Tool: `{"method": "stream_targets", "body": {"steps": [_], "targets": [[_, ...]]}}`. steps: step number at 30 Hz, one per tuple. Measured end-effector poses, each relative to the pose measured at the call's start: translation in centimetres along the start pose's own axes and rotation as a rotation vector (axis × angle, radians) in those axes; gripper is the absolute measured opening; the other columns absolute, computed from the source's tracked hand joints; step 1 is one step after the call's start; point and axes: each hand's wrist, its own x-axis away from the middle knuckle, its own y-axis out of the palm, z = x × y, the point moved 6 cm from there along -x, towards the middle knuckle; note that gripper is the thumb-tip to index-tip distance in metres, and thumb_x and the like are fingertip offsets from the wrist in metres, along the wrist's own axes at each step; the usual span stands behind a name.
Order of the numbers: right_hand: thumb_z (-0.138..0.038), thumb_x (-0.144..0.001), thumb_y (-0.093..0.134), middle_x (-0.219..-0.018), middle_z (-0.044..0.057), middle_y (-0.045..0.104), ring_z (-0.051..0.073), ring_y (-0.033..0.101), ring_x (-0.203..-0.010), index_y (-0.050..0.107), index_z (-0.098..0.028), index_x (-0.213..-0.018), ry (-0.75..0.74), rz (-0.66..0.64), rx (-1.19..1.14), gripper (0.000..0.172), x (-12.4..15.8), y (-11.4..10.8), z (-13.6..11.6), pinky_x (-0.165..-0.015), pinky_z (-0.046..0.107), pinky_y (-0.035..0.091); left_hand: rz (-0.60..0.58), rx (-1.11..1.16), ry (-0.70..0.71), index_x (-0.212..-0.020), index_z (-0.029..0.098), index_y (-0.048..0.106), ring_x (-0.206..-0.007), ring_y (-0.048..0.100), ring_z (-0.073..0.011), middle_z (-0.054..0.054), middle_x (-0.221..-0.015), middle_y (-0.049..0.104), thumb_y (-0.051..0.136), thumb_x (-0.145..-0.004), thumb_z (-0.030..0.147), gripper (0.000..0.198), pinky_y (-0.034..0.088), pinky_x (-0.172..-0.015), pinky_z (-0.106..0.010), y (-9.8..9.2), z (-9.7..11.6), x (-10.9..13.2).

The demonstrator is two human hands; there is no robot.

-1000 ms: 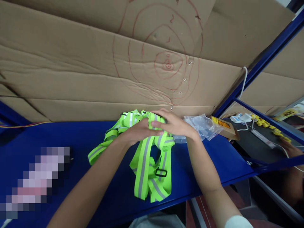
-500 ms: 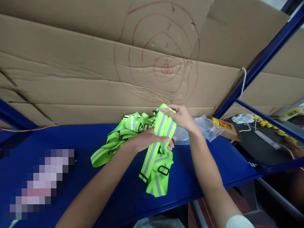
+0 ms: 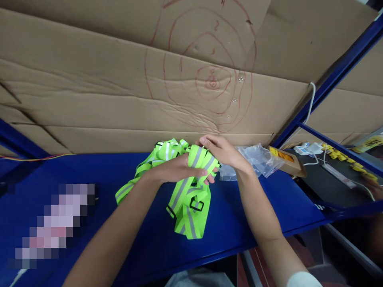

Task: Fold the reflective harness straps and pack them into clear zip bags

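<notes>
A neon-yellow reflective strap (image 3: 181,191) with a grey stripe and black buckles is gathered in my hands above the blue table. My left hand (image 3: 176,169) is closed around the folded part, thumb across the front and fingertips showing at its right side. From above, my right hand (image 3: 220,149) presses over the top of the folds; its fingertips are partly hidden behind the strap. The lower loops and a black buckle (image 3: 196,204) hang below my left hand. Behind my left wrist lies a pile of similar reflective straps (image 3: 134,186).
Clear plastic bags (image 3: 260,159) and an open cardboard box (image 3: 289,161) sit to the right on the blue table (image 3: 239,223). Cardboard (image 3: 89,99) with red rings walls the back. A blue metal post (image 3: 329,83) rises at right. A pixelated item (image 3: 56,225) lies left.
My right hand has come down and left over the top of the strap, folding its upper end over. Both hands and the hanging loops have shifted slightly left.
</notes>
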Motion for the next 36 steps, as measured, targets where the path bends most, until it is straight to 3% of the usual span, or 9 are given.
{"method": "stream_targets", "body": {"steps": [3, 9, 13, 17, 26, 28, 32, 34, 36], "targets": [[-0.057, -0.099, 0.054, -0.103, 0.003, 0.074, 0.016, 0.068, -0.076, 0.067, -0.024, -0.126, 0.007, -0.177, 0.054, 0.045, 0.6, 1.7, -0.7, -0.073, 0.030, 0.053, 0.081, -0.015, -0.007, -0.107, 0.015, 0.079, -0.097, 0.076, -0.0245, -0.011, -0.104, 0.080, 0.072, -0.092, 0.036, 0.027, 0.058, -0.091, -0.034, -0.6, -0.3, -0.1], [-0.043, -0.090, 0.071, -0.117, 0.005, 0.075, 0.023, 0.070, -0.107, 0.071, -0.024, -0.124, -0.084, 0.034, 0.188, 0.038, 0.4, 1.1, -1.9, -0.092, 0.034, 0.052, 0.026, 0.276, -0.019, -0.110, 0.012, 0.079, -0.098, 0.077, -0.0299, -0.017, -0.111, 0.078, 0.075, -0.089, 0.040, 0.035, 0.058, -0.094, -0.040, -0.4, -2.2, -0.6], [-0.051, -0.086, 0.074, -0.098, 0.003, 0.077, 0.017, 0.070, -0.085, 0.076, -0.020, -0.105, -0.027, 0.163, -0.011, 0.036, 0.6, -1.3, -1.8, -0.075, 0.027, 0.053, -0.062, 0.255, -0.087, -0.115, 0.012, 0.076, -0.099, 0.076, -0.0282, -0.016, -0.103, 0.079, 0.076, -0.088, 0.041, 0.039, 0.057, -0.090, -0.037, 0.6, -2.1, -0.5], [-0.064, -0.081, 0.073, -0.071, 0.000, 0.069, 0.011, 0.059, -0.059, 0.072, -0.017, -0.083, 0.143, 0.109, -0.202, 0.047, 1.0, -1.9, -0.9, -0.052, 0.023, 0.043, 0.007, 0.095, -0.052, -0.112, 0.012, 0.075, -0.091, 0.075, -0.0223, -0.012, -0.093, 0.080, 0.074, -0.091, 0.034, 0.030, 0.056, -0.089, -0.033, 0.6, -0.9, -0.5], [-0.060, -0.081, 0.077, -0.076, -0.002, 0.070, 0.011, 0.059, -0.052, 0.067, -0.024, -0.111, 0.251, -0.016, -0.466, 0.048, 0.8, -0.2, 0.1, -0.046, 0.023, 0.047, 0.009, 0.107, -0.067, -0.113, 0.013, 0.074, -0.090, 0.076, -0.0224, -0.013, -0.098, 0.080, 0.076, -0.090, 0.035, 0.032, 0.059, -0.081, -0.031, 0.8, 0.0, 0.0], [-0.058, -0.084, 0.074, -0.083, -0.001, 0.072, 0.011, 0.061, -0.058, 0.065, -0.025, -0.116, 0.203, 0.011, -0.424, 0.047, 0.5, -0.3, 0.1, -0.050, 0.024, 0.050, 0.020, 0.118, -0.065, -0.115, 0.013, 0.073, -0.085, 0.076, -0.0215, -0.011, -0.093, 0.080, 0.075, -0.090, 0.035, 0.033, 0.059, -0.076, -0.030, 0.8, 0.3, 0.0], [-0.052, -0.085, 0.076, -0.099, 0.003, 0.074, 0.015, 0.067, -0.083, 0.069, -0.021, -0.099, 0.004, 0.271, -0.103, 0.034, 0.2, -1.7, -0.9, -0.072, 0.027, 0.055, 0.082, 0.079, -0.028, -0.101, 0.013, 0.077, -0.088, 0.075, -0.0207, -0.010, -0.091, 0.079, 0.072, -0.092, 0.037, 0.026, 0.058, -0.079, -0.028, 0.0, 0.6, 0.0], [-0.051, -0.091, 0.069, -0.101, 0.004, 0.075, 0.017, 0.069, -0.091, 0.071, -0.021, -0.099, -0.071, 0.232, 0.055, 0.031, 0.3, -1.3, -1.9, -0.079, 0.030, 0.054, 0.097, 0.043, -0.007, -0.096, 0.013, 0.078, -0.092, 0.075, -0.0214, -0.011, -0.095, 0.079, 0.072, -0.092, 0.037, 0.025, 0.058, -0.083, -0.028, -0.6, 0.6, 0.0], [-0.053, -0.092, 0.067, -0.095, 0.002, 0.075, 0.019, 0.070, -0.089, 0.071, -0.022, -0.102, -0.105, 0.051, 0.140, 0.033, 0.5, 0.1, -2.5, -0.078, 0.030, 0.054, 0.082, 0.016, 0.020, -0.100, 0.014, 0.079, -0.098, 0.075, -0.0228, -0.011, -0.103, 0.079, 0.072, -0.092, 0.037, 0.025, 0.058, -0.087, -0.030, -1.0, 0.4, 0.1]]}}
